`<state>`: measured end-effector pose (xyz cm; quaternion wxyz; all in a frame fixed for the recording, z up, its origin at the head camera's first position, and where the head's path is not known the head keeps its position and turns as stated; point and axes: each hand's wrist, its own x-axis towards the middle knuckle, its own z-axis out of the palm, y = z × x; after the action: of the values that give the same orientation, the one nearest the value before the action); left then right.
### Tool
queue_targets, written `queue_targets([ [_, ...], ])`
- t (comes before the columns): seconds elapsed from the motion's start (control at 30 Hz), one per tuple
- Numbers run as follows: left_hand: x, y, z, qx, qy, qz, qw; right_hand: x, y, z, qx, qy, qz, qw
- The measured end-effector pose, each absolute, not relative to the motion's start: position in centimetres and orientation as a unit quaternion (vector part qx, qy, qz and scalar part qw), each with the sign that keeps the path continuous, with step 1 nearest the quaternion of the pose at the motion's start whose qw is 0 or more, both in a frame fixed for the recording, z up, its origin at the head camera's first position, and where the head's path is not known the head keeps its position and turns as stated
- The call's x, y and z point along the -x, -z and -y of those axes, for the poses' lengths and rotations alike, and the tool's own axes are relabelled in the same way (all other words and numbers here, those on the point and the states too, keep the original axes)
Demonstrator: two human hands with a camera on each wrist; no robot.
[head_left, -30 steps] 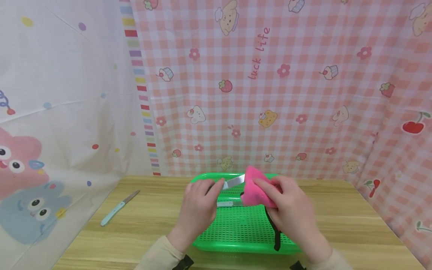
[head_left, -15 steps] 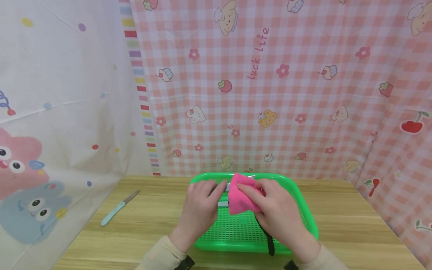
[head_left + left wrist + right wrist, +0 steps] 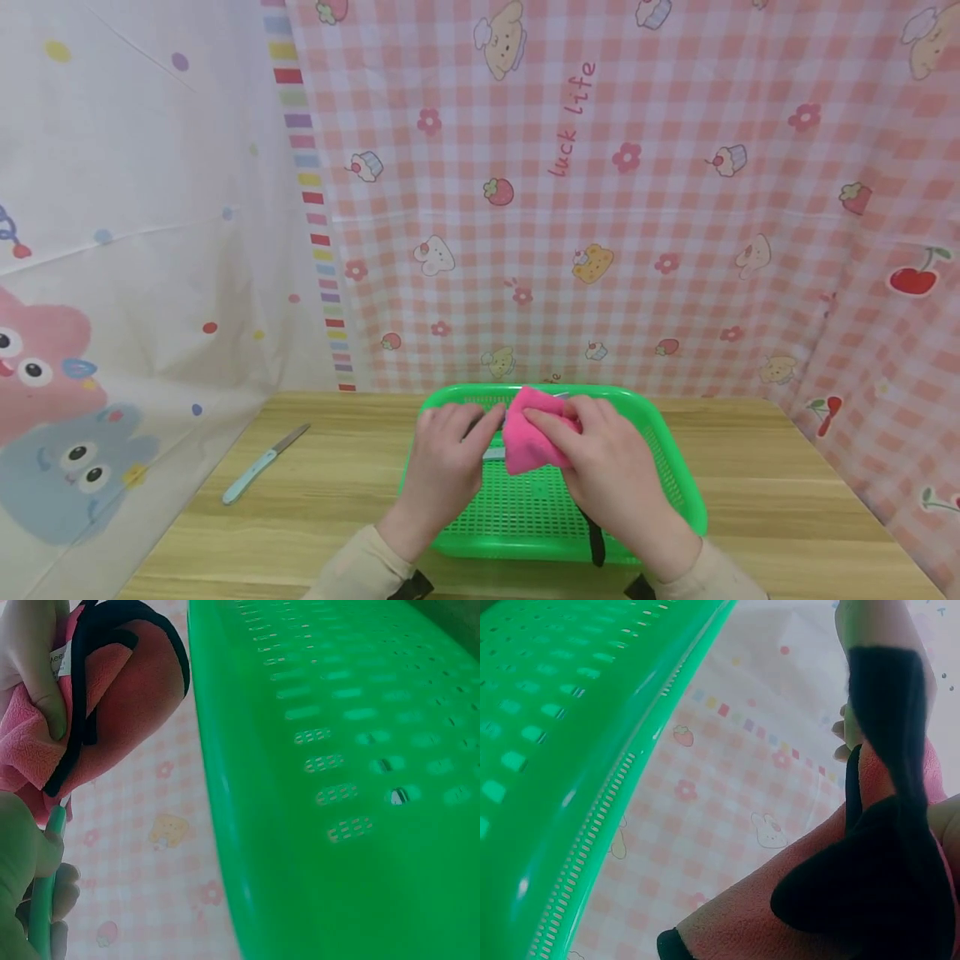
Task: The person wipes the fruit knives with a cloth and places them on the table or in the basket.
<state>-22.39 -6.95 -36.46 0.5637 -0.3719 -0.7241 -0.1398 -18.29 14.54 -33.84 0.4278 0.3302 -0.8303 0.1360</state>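
Observation:
Over the green basket point(image 3: 693, 517), my left hand point(image 3: 446, 454) grips a table knife by its light blue-green handle point(image 3: 45, 900). My right hand point(image 3: 611, 467) holds a pink cloth point(image 3: 528, 437) folded around the knife's blade, thumb pressed on top. Only a bit of blade point(image 3: 561, 396) shows past the cloth's far side. Black edging point(image 3: 594, 537) of the cloth dangles below the right hand, and the right wrist view shows the loose pink fabric point(image 3: 742, 922). A second knife point(image 3: 493, 454) is partly visible in the basket behind the hands.
Another knife point(image 3: 262, 467) with a light blue handle lies on the wooden table point(image 3: 345, 500) at the left. A pink checked curtain point(image 3: 645, 208) hangs behind the table, and a white printed one point(image 3: 187, 275) on the left.
The right hand and pink cloth have moved left along the blade toward the knife's handle, covering most of the blade. The left hand has barely moved.

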Motion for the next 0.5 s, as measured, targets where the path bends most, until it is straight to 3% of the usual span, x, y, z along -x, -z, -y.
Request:
queue_targets([
  [0.5,22.3,36.7,7.2,0.374,0.163,0.725,0.555,19.2,33.8,-16.2,-0.321,-0.139,0.821,0.451],
])
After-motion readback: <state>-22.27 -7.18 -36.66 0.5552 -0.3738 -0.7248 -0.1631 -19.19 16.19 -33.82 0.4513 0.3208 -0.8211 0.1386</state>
